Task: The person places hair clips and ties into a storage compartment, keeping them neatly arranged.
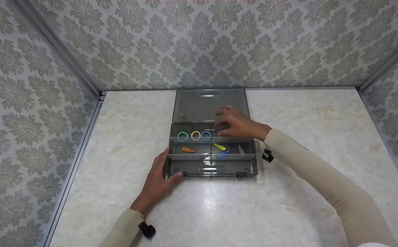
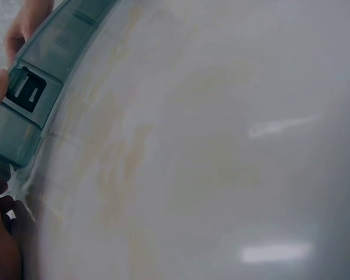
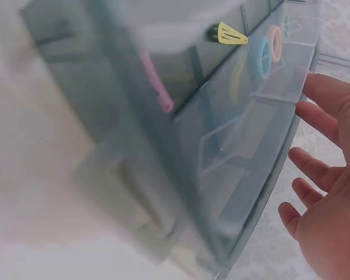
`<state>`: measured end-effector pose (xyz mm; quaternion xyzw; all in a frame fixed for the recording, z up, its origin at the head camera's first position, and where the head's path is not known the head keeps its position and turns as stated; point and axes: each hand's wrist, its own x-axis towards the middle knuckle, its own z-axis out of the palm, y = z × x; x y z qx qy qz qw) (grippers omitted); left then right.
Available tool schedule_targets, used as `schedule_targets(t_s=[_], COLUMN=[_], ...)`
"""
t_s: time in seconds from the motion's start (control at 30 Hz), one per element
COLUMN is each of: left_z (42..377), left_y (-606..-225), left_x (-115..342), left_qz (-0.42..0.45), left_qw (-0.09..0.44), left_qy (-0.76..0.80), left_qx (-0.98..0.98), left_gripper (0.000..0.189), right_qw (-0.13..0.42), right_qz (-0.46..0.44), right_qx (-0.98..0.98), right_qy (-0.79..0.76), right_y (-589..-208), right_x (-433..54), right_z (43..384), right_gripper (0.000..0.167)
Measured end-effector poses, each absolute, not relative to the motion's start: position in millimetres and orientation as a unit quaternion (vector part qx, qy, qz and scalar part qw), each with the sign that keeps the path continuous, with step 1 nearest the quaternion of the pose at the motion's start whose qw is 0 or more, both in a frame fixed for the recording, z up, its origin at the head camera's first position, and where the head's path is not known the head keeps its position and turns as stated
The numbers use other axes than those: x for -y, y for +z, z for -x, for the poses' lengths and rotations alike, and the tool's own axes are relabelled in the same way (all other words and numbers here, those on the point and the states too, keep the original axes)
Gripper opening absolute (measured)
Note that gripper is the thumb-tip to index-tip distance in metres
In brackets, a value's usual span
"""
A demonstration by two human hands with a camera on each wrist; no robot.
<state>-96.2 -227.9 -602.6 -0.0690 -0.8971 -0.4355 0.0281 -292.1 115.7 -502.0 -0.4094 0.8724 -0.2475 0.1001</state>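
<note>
A grey see-through plastic organizer box [image 1: 212, 167] lies with its lid [image 1: 199, 104] folded back flat. My left hand [image 1: 157, 180] holds its front left corner, thumb by the front latch [image 2: 27, 90] and fingers along the side. Over the right part of the back row, my right hand [image 1: 236, 123] has its fingers spread, fingertips close to the back edge in the right wrist view. Green [image 1: 182, 136], peach [image 1: 195, 135] and blue hair ties [image 1: 206, 136] stand in the back row. The middle row has orange [image 1: 188, 150], yellow [image 1: 220, 146], blue [image 1: 224, 154] and pink hair clips [image 1: 241, 150].
The box rests on a pale marbled table [image 1: 127, 137], near its back edge. Patterned wall panels [image 1: 202, 44] rise behind and on both sides. Dark wrist cameras sit on the left sleeve [image 1: 120, 226] and right sleeve [image 1: 308, 164].
</note>
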Motion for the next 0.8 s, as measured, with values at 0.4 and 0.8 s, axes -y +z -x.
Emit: schedule_targets(t_s=[0.4, 0.8], left_z=[97.0, 96.5], left_y=[-601.4, -600.2], left_x=[226.2, 226.4], left_qz=[0.062, 0.066], left_qw=[0.03, 0.027], left_qy=[-0.432, -0.431], left_qx=[0.899, 0.899], left_gripper=[0.101, 0.103], right_qw=[0.064, 0.027], right_qz=[0.353, 0.275], right_qx=[-0.868, -0.861], right_qy=[-0.342, -0.427], right_y=[-508.2, -509.0], right_x=[-176.6, -241.8], right_z=[279.6, 266.4], right_gripper=[0.033, 0.03])
